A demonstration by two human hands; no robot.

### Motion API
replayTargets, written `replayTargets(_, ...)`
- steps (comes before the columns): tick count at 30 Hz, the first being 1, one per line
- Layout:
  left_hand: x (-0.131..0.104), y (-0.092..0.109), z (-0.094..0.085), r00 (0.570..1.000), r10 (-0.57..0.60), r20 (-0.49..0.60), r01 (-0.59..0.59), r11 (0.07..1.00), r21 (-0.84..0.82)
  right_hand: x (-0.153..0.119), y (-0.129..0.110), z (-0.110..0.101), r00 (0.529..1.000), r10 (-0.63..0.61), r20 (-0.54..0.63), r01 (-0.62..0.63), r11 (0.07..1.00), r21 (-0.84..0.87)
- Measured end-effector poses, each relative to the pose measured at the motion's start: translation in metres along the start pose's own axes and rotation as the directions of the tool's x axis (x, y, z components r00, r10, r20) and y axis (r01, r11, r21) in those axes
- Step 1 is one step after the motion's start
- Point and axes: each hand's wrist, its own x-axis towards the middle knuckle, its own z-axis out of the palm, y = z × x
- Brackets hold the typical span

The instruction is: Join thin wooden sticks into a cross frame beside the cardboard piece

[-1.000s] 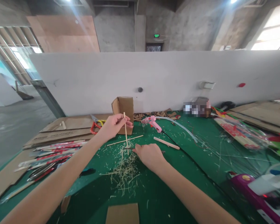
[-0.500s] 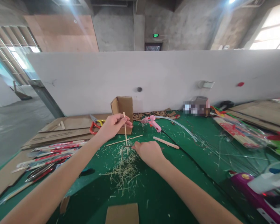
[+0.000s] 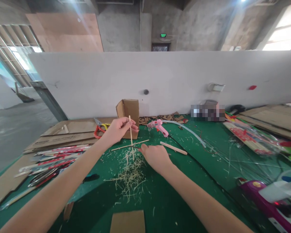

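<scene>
My left hand (image 3: pixel 123 128) is closed, pinching the upper part of a thin wooden stick (image 3: pixel 131 137) that stands nearly upright. In my closed right hand (image 3: pixel 157 158) is a knife with a thin dark blade (image 3: pixel 135 147); most of it is hidden by the fingers. Its blade lies across the stick below my left hand. Under the stick's lower end is a heap of pale wood shavings (image 3: pixel 129 178). Another thin stick (image 3: pixel 120 148) lies across the table behind the upright one.
A folded cardboard piece (image 3: pixel 133 110) stands behind my left hand, beside orange-handled scissors (image 3: pixel 99 129). A pink glue gun (image 3: pixel 161 127) and a pale round rod (image 3: pixel 173 148) lie to the right. Packaged sticks (image 3: pixel 55 155) are on the left, a purple device (image 3: pixel 254 191) at the right.
My right hand and the blade have moved slightly up along the stick, toward my left hand. My left hand keeps its pinch on the stick almost unmoved.
</scene>
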Motion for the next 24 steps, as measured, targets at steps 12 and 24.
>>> replayTargets(12, -0.002, 0.004, 0.001, 0.998, 0.008, 0.066, -0.005, 0.999, -0.036, -0.008, -0.011, 0.013, 0.997, -0.016, 0.073, 0.012, 0.998, 0.061)
replayTargets(24, 0.0, -0.003, -0.001, 0.996, 0.004, 0.094, 0.008, 0.992, -0.127, -0.006, -0.009, 0.007, 0.992, -0.003, 0.126, -0.001, 0.999, 0.035)
